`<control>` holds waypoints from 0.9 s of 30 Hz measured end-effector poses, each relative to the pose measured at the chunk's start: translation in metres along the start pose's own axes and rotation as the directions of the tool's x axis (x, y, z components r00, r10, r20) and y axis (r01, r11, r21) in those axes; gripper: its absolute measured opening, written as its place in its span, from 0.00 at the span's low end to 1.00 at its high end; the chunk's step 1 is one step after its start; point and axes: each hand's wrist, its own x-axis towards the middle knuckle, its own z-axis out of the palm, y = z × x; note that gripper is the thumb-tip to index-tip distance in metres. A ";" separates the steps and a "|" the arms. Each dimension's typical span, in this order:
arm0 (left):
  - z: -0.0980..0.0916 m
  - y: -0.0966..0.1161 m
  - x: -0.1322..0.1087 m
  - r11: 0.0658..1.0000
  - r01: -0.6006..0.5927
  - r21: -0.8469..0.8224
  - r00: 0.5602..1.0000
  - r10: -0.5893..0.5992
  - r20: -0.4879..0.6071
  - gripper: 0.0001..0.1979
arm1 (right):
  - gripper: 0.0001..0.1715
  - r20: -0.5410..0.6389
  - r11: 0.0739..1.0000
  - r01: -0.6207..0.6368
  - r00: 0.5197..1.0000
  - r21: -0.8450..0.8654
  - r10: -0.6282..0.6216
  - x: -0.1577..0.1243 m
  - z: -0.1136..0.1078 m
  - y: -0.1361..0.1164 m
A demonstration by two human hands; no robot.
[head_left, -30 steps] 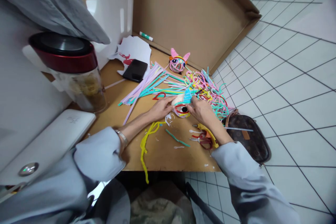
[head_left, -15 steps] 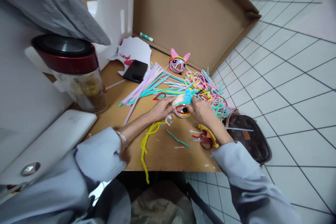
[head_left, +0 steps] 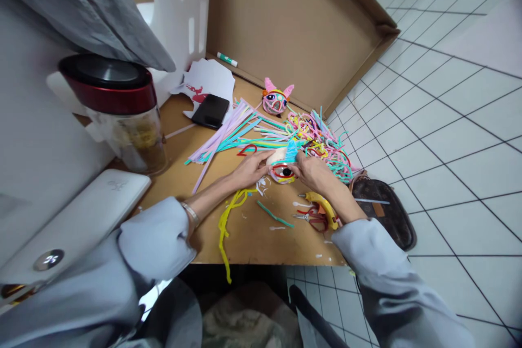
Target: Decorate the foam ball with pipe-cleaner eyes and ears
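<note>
Between my hands, above the cardboard tabletop, is a pipe-cleaner animal head [head_left: 281, 173] with a white part, a blue ear, a red-rimmed eye and a black pupil. My left hand [head_left: 253, 168] grips its left edge with thumb and fingers. On the other side, my right hand [head_left: 312, 169] pinches it near the eye and blue ear, its fingertips partly hidden. Close below lie a yellow glue gun [head_left: 324, 206], red-handled scissors [head_left: 316, 219], a teal pipe cleaner [head_left: 274, 215] and yellow pipe cleaners [head_left: 223, 225].
A finished-looking pink-eared head [head_left: 275, 102] sits at the back. Behind my hands lie straight pipe cleaners [head_left: 222, 133] and a tangled pile [head_left: 314, 130]. A phone [head_left: 211, 111], a lidded jar [head_left: 122, 119] and a white power bank [head_left: 98, 217] stand left; a brown bag [head_left: 385, 212] is right.
Both hands keep hold of the animal head in nearly the same place. The view has shifted slightly, and my right forearm sits a little farther from the glue gun.
</note>
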 end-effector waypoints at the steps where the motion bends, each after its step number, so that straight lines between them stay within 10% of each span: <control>1: 0.000 0.000 0.000 0.999 -0.014 0.040 1.000 0.014 0.016 0.27 | 0.24 0.001 1.000 0.003 1.000 -0.014 -0.003 0.000 0.000 0.000; 27: 0.000 -0.009 0.003 0.971 -0.115 0.211 0.993 0.109 0.042 0.27 | 0.24 -0.056 0.997 0.000 0.998 -0.083 -0.005 0.005 0.022 -0.003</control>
